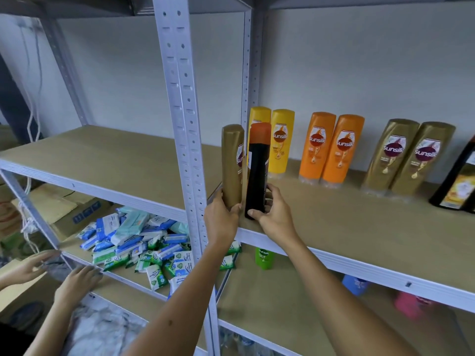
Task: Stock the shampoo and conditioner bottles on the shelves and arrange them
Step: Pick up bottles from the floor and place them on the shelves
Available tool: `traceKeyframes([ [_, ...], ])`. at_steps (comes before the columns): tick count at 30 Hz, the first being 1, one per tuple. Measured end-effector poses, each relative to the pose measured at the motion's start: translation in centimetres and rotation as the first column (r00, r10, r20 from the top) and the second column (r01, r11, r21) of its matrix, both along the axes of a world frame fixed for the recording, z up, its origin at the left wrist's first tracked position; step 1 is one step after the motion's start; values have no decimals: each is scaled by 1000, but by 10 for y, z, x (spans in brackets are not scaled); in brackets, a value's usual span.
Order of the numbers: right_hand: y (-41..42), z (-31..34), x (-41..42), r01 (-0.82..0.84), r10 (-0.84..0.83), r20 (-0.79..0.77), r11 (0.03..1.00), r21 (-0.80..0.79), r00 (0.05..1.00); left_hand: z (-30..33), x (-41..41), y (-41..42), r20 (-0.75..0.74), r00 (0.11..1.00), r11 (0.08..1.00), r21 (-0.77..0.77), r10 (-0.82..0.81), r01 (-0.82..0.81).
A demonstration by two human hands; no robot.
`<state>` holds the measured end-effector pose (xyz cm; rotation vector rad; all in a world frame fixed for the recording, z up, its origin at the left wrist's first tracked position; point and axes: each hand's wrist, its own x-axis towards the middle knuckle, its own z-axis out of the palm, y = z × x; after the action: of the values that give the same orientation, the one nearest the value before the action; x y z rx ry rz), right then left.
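Nearest, at the lower left, another person's two hands (74, 281) reach toward the lower wooden shelf board (257, 299), where a heap of blue, white and green wipe packets (144, 245) lies beside a small green bottle (264, 256); blurred blue and pink items sit further right on it. A grey perforated metal upright (185, 124) stands just left of both working hands and partly blocks the view of the shelf's left end. On the front edge of the upper wooden shelf (359, 219), the left hand (222, 217) wraps its fingers round the base of a tall gold Sunsilk bottle (232, 163), while the right hand (273, 214) grips the foot of a black bottle with an orange cap (258, 170); both bottles stand upright, nearly touching. Behind them, along the wall, stand two yellow Sunsilk bottles (281, 140), two orange ones (331, 147), two gold ones (408, 158) and a black bottle with a yellow label (460, 186) at the right edge.
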<state>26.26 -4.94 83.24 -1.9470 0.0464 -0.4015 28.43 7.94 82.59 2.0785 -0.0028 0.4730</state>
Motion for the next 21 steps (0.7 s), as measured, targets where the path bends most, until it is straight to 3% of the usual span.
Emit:
traceKeyframes([
  [4, 0, -1, -4, 6, -6, -9, 999, -41, 1000, -4, -5, 1, 9, 1000, 999, 31, -21, 21],
  [8, -3, -9, -28, 141, -162, -34, 932, -335, 986, -29, -25, -2, 47, 998, 999, 28, -32, 31],
  [10, -6, -19, -52, 244, -201, 140, 849, -470, 970, -48, -44, -4, 85, 995, 997, 73, -46, 40],
  [13, -16, -60, -86, 323, -112, 343, 683, -655, 933, -91, -73, -9, 157, 979, 967, 237, -131, 91],
  [15, -28, -91, -109, 281, -37, 336, 639, -716, 941, -126, -91, -15, 20, 984, 949, 270, -177, 165],
  [17, -42, -124, -131, 221, -6, 300, 689, -690, 954, -160, -112, -22, -184, 958, 931, 256, -218, 261],
  [21, -78, -214, -187, 112, -153, -40, 855, -506, 987, -235, -155, -39, -521, 818, 883, 229, -244, 409],
])
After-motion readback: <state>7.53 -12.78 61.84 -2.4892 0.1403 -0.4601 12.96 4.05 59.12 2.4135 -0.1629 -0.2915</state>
